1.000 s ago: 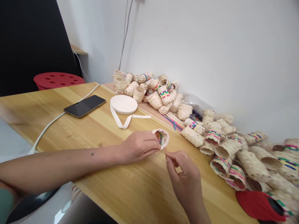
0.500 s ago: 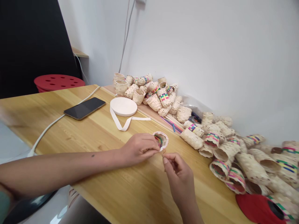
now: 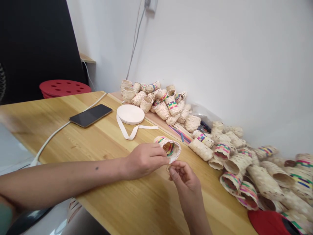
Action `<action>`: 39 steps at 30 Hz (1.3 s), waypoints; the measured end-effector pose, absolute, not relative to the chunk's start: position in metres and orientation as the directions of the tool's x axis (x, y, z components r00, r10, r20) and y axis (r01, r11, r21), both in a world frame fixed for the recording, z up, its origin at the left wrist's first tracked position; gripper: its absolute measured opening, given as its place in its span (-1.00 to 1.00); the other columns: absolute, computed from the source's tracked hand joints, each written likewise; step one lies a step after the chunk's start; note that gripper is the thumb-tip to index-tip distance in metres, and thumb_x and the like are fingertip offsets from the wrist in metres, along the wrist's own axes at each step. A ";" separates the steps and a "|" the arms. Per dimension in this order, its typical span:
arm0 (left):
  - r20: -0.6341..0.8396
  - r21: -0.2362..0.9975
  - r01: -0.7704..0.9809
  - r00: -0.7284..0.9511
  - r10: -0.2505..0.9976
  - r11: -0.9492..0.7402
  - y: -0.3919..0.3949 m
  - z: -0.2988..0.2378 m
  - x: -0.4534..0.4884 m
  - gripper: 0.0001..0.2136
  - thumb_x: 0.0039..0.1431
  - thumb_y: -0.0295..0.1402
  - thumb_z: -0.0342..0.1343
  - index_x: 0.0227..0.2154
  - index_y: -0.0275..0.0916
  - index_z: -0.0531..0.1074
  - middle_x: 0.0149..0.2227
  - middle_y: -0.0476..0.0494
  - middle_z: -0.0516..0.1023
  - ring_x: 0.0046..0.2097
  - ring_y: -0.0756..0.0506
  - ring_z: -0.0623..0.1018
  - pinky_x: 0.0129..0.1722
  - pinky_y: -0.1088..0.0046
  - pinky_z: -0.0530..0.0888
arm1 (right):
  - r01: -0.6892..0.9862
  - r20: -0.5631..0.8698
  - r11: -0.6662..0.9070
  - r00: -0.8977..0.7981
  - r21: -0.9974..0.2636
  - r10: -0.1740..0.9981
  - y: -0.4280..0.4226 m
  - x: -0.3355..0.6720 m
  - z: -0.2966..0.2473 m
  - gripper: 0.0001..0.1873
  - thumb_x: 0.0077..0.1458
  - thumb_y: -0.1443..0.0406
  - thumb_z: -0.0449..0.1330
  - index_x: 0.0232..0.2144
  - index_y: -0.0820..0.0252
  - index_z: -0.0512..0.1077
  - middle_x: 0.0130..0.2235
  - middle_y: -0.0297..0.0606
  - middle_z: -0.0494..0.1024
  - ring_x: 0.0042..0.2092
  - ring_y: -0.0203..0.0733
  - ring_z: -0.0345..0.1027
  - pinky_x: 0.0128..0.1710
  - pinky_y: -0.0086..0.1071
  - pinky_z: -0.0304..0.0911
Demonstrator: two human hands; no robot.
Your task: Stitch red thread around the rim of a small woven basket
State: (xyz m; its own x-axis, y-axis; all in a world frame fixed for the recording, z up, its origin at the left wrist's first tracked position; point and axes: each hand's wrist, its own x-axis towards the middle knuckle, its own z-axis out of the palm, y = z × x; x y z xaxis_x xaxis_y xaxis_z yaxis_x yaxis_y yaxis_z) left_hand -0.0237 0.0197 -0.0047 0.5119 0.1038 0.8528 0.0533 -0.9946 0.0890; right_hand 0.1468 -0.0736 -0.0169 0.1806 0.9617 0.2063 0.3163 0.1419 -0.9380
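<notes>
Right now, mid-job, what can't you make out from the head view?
All in the head view:
Held basket: near side, covered by the left hand.
Thin strand at the right hand: too fine to trace its ends.
Red item: cut off by the bottom edge.
Rightmost baskets: cut off by the right edge.

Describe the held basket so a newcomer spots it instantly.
Over the wooden table, find the left hand. It holds a small woven basket. Reddish rim stitches, and being held, set it apart from the baskets heaped along the wall.
</notes>
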 end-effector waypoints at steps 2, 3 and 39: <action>0.836 0.086 0.064 0.538 0.107 -0.994 0.019 -0.007 -0.022 -0.81 0.29 -0.49 -0.07 -0.34 -0.33 0.45 -0.38 -0.17 0.54 -0.34 -0.02 0.43 -0.33 0.48 0.37 | 0.273 0.251 0.178 0.260 -0.945 0.932 -0.074 0.145 -0.019 -0.81 0.08 0.18 0.24 -0.37 0.15 0.33 -0.40 -0.36 0.43 -0.40 -0.30 0.32 -0.42 -0.45 0.29; 0.827 0.080 0.066 0.553 0.103 -0.995 0.019 -0.008 -0.022 -0.80 0.30 -0.49 -0.07 -0.35 -0.33 0.45 -0.38 -0.16 0.54 -0.35 -0.02 0.43 -0.34 0.48 0.35 | 0.281 0.274 0.193 0.285 -0.940 0.918 -0.074 0.144 -0.019 -0.80 0.07 0.18 0.24 -0.39 0.14 0.31 -0.40 -0.36 0.43 -0.39 -0.30 0.34 -0.40 -0.45 0.30; 0.671 -0.004 -0.040 0.741 -0.032 -0.999 0.015 -0.009 -0.020 -0.72 0.36 -0.43 -0.16 -0.36 -0.29 0.44 -0.35 -0.15 0.49 -0.32 -0.03 0.40 -0.33 0.47 0.34 | 0.833 0.341 0.173 0.020 -0.526 0.940 -0.084 0.150 0.010 -0.79 0.23 0.22 0.04 -0.45 0.11 0.33 -0.53 -0.42 0.40 -0.51 -0.29 0.25 -0.51 -0.45 0.08</action>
